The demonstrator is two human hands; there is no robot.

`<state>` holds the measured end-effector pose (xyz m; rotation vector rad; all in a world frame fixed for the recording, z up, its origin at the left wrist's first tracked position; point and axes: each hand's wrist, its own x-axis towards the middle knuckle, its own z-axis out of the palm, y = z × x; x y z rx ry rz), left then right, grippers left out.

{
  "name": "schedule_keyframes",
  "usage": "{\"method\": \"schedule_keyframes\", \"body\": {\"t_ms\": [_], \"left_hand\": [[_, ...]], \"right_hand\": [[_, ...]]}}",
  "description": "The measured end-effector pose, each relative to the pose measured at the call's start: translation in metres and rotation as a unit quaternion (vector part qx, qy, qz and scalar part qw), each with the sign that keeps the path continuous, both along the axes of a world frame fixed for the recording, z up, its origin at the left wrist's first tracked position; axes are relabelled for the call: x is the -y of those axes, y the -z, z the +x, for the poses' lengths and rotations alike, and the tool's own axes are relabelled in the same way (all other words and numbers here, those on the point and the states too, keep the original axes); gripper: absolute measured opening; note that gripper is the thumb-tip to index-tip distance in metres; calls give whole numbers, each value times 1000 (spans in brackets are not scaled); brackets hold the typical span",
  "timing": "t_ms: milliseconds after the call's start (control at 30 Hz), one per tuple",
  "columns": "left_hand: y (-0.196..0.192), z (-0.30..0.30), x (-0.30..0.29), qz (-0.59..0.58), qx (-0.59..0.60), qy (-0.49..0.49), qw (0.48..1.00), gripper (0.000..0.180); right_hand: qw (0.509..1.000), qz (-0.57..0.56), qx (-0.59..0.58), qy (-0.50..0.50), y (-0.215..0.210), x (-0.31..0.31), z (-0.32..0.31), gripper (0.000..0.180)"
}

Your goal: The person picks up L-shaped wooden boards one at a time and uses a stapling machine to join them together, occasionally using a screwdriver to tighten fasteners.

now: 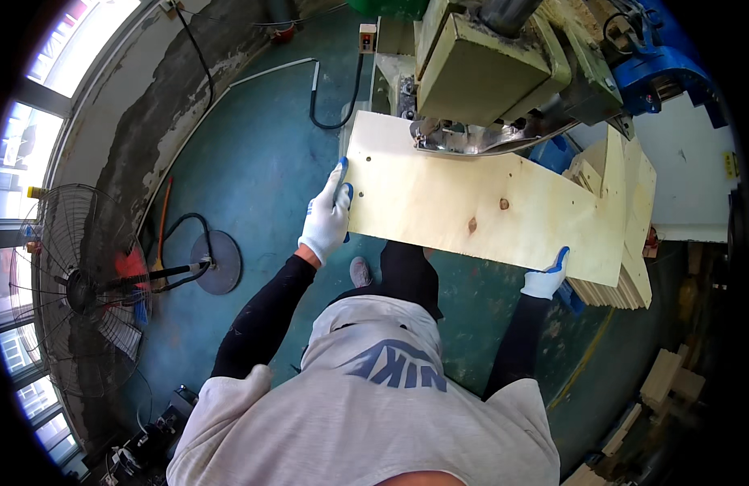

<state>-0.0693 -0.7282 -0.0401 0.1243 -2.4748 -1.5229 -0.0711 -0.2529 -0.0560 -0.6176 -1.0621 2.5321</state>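
Observation:
A long pale plywood panel (439,190) with a few small holes and two dark knots lies across in front of me, below a green machine head (480,77). My left hand (327,212), in a white glove with blue fingertips, grips the panel's left edge, its thumb side up near the corner. At the near edge toward the right end, my right hand (546,277) in a matching glove holds the board, thumb on top and other fingers hidden beneath. The panel's far edge reaches under the curved metal guard (480,142) of the machine.
Stacked plywood pieces (638,219) stand at the right, beyond the panel's end. A blue motor (658,77) is at the far right. A large wire-cage fan (83,287) with a round base stands left, near windows. A switch box (367,38) with cable hangs by the machine.

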Motion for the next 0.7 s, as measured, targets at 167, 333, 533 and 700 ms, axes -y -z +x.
{"method": "schedule_keyframes", "body": {"t_ms": [167, 333, 533, 700], "left_hand": [[-12, -6, -6, 36, 47, -6, 998, 47], [-23, -2, -10, 84, 57, -54, 993, 42], [-35, -8, -51, 85, 80, -43, 992, 38], [-19, -36, -76, 108, 54, -41, 992, 36]], "right_hand": [[1000, 17, -16, -1, -3, 1, 0, 58], [997, 67, 0, 35, -6, 11, 3, 59], [996, 81, -30, -7, 0, -48, 20, 61], [993, 115, -35, 0, 6, -81, 18, 58]]}}
